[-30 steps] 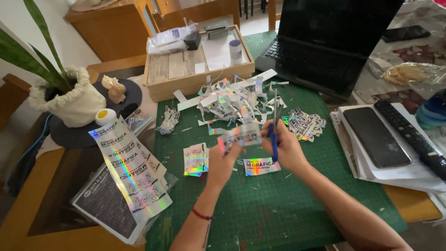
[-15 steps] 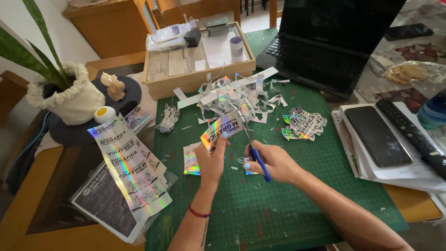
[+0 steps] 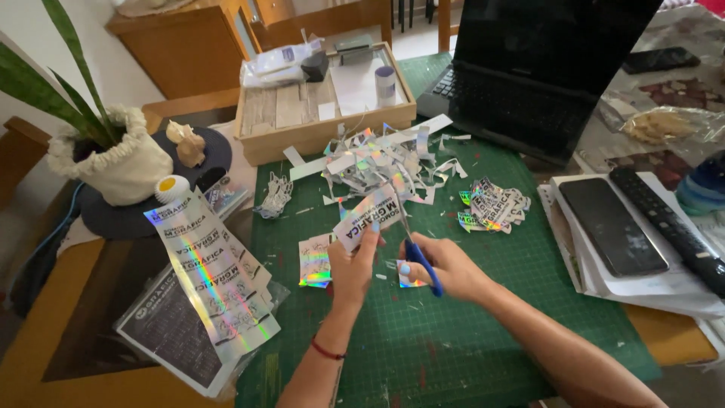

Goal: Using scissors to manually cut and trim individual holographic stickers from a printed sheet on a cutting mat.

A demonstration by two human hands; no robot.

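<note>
Across the middle of the wooden table (image 3: pixel 45 370) lies a green cutting mat (image 3: pixel 483 340), which carries most of the work. At the mat's far right corner stands an open black laptop (image 3: pixel 544 68), its keyboard overlapping the mat edge. At the far left corner sits a shallow wooden tray (image 3: pixel 317 136) holding small boxes and a white roll. Off the mat's left edge, a potted plant (image 3: pixel 113 162) in a pale fabric cover stands on a dark round base, and nearer the table's front left corner lies a long holographic sticker sheet (image 3: pixel 211 276) over a dark printed sheet. Off the right edge, a black phone (image 3: pixel 612 227) and a remote control (image 3: pixel 668 227) rest on white papers. Along the mat's far edge lies a heap of holographic paper trimmings (image 3: pixel 377 162); a small stack of cut stickers (image 3: pixel 491 208) sits toward the right edge, another small stack (image 3: pixel 315 264) near the centre. Above the mat's centre, the left hand (image 3: pixel 353 268) pinches a holographic sticker strip (image 3: pixel 370 215) between thumb and fingertips, holding it raised and tilted. The right hand (image 3: pixel 445 268) is curled closed through the blue handles of a pair of scissors (image 3: pixel 415 253), whose blades point up to the strip's lower edge; whether they are in the paper cannot be told.
</note>
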